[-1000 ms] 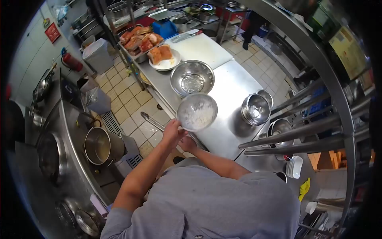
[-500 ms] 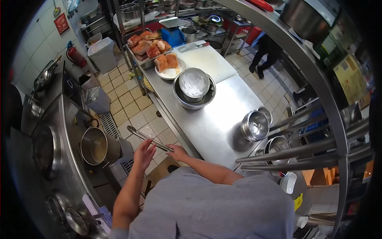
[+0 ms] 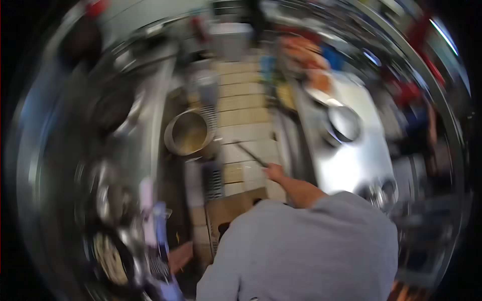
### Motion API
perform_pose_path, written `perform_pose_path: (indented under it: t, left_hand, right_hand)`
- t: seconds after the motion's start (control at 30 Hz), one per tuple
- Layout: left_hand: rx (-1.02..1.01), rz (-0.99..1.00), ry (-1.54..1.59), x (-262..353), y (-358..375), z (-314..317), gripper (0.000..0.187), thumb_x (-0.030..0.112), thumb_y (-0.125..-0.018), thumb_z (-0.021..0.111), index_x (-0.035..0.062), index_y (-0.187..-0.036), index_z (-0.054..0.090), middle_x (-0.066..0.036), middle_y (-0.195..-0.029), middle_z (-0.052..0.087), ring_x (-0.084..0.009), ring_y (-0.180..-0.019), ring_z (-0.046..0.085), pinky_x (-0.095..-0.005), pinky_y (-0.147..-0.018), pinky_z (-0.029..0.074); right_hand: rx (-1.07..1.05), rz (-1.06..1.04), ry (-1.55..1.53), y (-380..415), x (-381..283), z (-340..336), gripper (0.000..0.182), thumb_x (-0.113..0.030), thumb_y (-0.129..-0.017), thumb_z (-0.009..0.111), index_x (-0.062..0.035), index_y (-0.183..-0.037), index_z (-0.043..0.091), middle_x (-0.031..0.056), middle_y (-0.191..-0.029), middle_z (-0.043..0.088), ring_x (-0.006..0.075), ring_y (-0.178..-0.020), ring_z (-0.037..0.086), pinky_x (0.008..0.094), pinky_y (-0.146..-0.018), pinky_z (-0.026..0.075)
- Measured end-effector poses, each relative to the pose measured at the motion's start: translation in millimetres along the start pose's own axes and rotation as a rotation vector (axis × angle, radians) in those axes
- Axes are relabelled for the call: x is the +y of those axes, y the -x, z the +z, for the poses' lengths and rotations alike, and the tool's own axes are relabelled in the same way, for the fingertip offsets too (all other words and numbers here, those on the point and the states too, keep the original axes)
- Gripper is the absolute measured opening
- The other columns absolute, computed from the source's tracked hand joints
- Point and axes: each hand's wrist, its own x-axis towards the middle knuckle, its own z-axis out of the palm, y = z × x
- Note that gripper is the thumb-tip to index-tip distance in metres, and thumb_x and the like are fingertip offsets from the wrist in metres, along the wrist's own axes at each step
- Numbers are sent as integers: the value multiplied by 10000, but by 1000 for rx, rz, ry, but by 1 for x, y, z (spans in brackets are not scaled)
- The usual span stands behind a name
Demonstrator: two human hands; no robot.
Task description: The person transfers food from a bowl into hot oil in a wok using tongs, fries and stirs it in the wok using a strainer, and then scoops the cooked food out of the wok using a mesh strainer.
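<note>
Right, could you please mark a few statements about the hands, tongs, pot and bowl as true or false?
1. The right hand grips the tongs. True.
2. The tongs lie on the table. False: they are held over the tiled floor.
3. A pot stands left of the tongs. True.
4. The right hand holds the bowl. False: the bowl sits on the table, apart from the hand.

You get only 1 view, from the head camera, looking steeply down over your own grey-shirted shoulders with a fisheye lens. It faces the tiled floor aisle between stove and steel counter, everything heavily blurred.
</note>
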Motion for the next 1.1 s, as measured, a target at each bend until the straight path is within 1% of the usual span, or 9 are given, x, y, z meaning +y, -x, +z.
perform_pose_path:
  t: [0.13,0.23,0.37,0.5,0.63,0.73,0.9,0.93,1.1]
  left_hand:
    - [327,-327,739,-83,39,-8,153,212,-835,494,86,-754,524,-29,-582,425,-203,-481,441,-349,-440,354]
    - [564,-422,1159,-100,27,-36,168,193,-825,482,88,-696,506,-31,-544,388,-195,-427,417,-345,-379,327]
    - [711,-233,1482,-56,2,-102,198,137,-812,501,124,-1009,491,-65,-805,517,-158,-642,518,-383,-660,448]
    - [271,-140,1661,-92,-53,-118,151,132,-830,470,93,-948,556,-38,-830,574,-172,-834,525,-381,-794,422]
    - [2,32,1282,-62,-51,-82,256,295,-858,497,80,-960,591,-37,-914,599,-188,-917,540,-381,-798,420]
    - [468,-272,996,10,2,-46,398,377,-865,492,46,-1059,597,-78,-1008,616,-231,-932,569,-369,-790,429]
    - [374,-223,284,-90,29,63,442,417,-881,462,24,-1035,594,-200,-953,622,-329,-859,595,-400,-732,469]
    - [320,148,-196,-144,15,97,401,386,-891,429,54,-1055,581,-233,-930,610,-360,-865,594,-434,-712,474]
    - [550,2,-185,-132,93,162,525,485,-887,363,58,-1137,539,-247,-949,606,-384,-889,593,-472,-729,466]
  right_hand:
    - [-60,-86,232,15,-58,-18,436,-321,-838,561,27,-1100,567,222,-1076,582,369,-1021,542,394,-845,435]
    - [136,-186,260,1,-64,-2,392,-335,-789,621,-3,-997,603,194,-889,626,303,-880,602,396,-795,454]
    - [138,-354,159,-35,-104,-21,296,-318,-807,598,-53,-938,600,167,-854,612,298,-794,581,383,-716,445]
    - [191,-587,25,-58,-183,-37,299,-297,-825,587,-36,-969,581,152,-811,605,243,-726,557,357,-684,438]
    - [183,-691,188,-86,-288,-3,326,-335,-842,579,-40,-983,587,166,-768,610,268,-701,575,376,-641,434]
    - [90,-903,169,-94,-377,50,382,-369,-856,548,-38,-1044,583,196,-870,625,310,-790,596,398,-687,443]
    - [-138,-1071,188,-66,-554,148,342,-281,-845,566,-54,-1100,563,225,-939,614,385,-889,586,420,-759,451]
    - [-133,-1109,224,-65,-588,174,341,-296,-838,567,-65,-1090,570,228,-937,613,387,-893,583,435,-762,450]
    - [-164,-1357,477,-57,-757,300,308,-275,-810,581,-57,-1027,597,215,-904,618,385,-886,578,447,-741,458]
